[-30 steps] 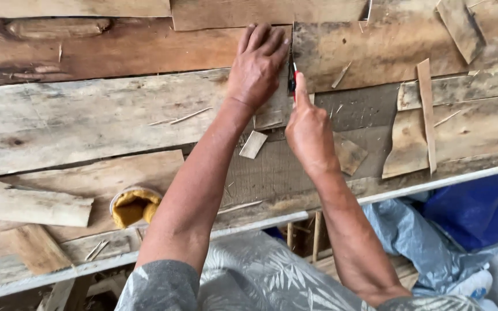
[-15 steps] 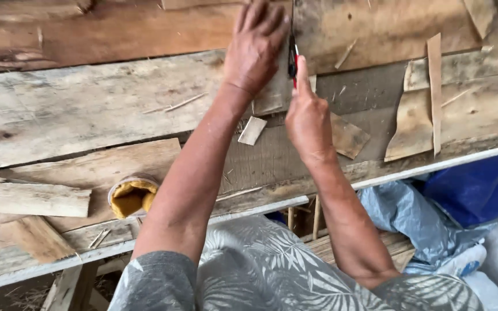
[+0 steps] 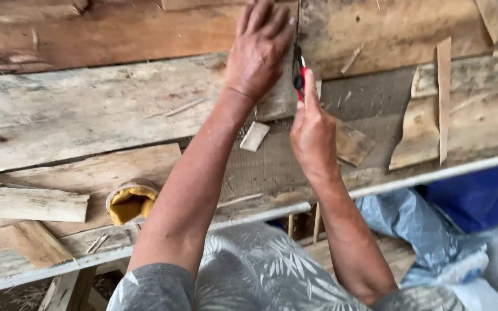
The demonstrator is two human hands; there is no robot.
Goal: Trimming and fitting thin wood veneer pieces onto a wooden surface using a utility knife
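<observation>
My left hand lies flat, fingers spread, on a thin pale wood piece at the far side of a rough plank bench. My right hand grips a red and black utility knife; its index finger lies along the handle. The blade points away from me and runs beside the fingers of my left hand, along the edge of the piece.
Small wood offcuts and veneer scraps lie around the hands. A round tin of yellow paste sits near the bench's front edge. A loose wood block lies at the left. Blue and grey fabric sits below right.
The view has shifted slightly; both hands sit higher in the picture. My right hand with the knife has stayed beside my left hand on the piece.
</observation>
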